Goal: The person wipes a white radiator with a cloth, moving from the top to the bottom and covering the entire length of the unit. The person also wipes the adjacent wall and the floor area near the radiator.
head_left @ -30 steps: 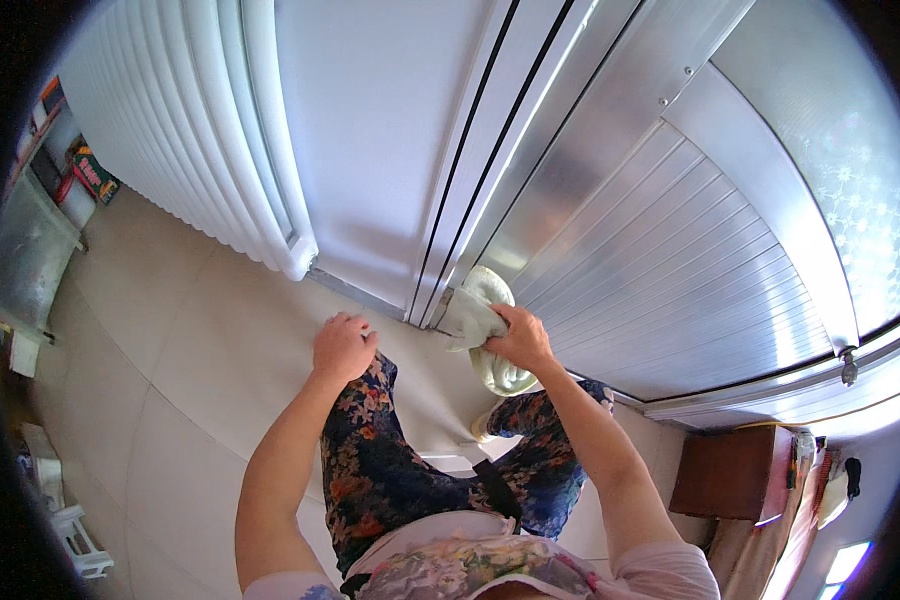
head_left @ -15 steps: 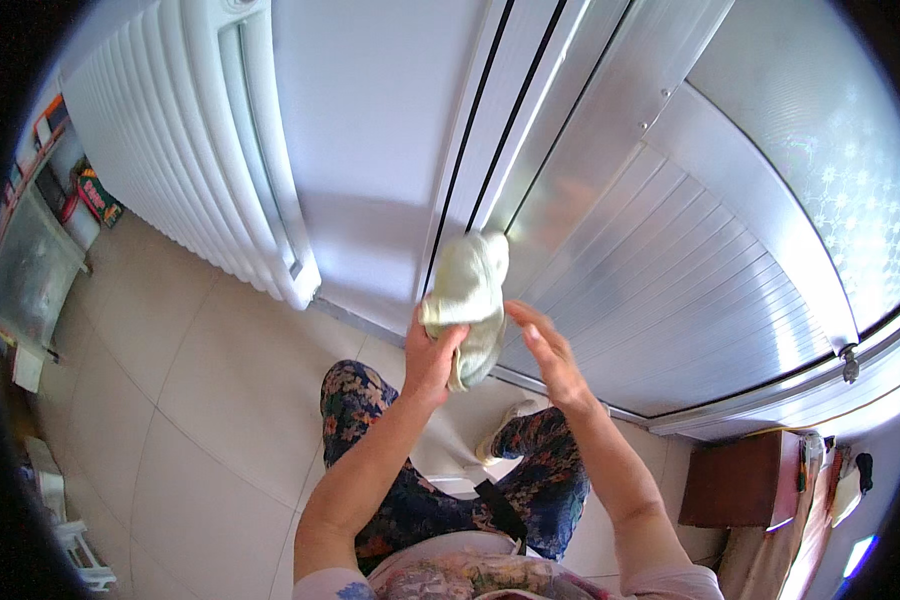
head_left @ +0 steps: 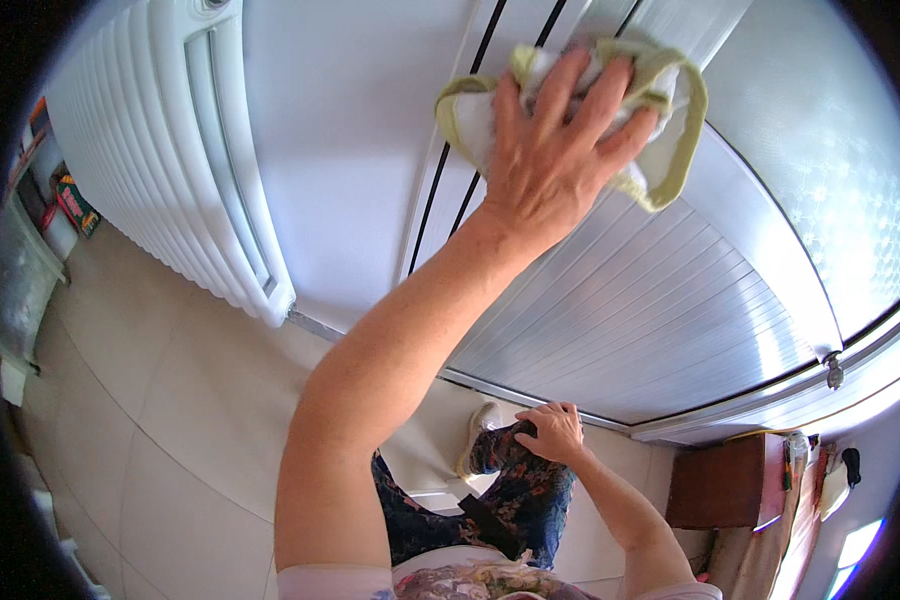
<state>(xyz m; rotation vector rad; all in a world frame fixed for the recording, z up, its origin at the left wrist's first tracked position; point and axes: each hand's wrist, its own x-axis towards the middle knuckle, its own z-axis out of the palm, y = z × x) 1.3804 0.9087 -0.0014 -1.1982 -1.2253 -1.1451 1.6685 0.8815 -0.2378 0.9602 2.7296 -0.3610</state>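
My left hand reaches up, fingers spread over a white cleaning cloth with a yellow-green border. It presses the bunched cloth against the door's metal frame, and a loop of the border hangs out to the right of the fingers. Behind the cloth, dark vertical lines run along the white frame. Lower down, my right hand rests on the knee of my dark floral trousers, fingers laid over it and holding nothing.
A ribbed silvery door panel with patterned glass above fills the right side. To the left stands a white radiator. A brown wooden cabinet is at lower right, and pale tiles cover the floor.
My left hand has carried the cloth up from low before me and spread it against the door frame. My right hand has dropped from beside the cloth onto my knee.
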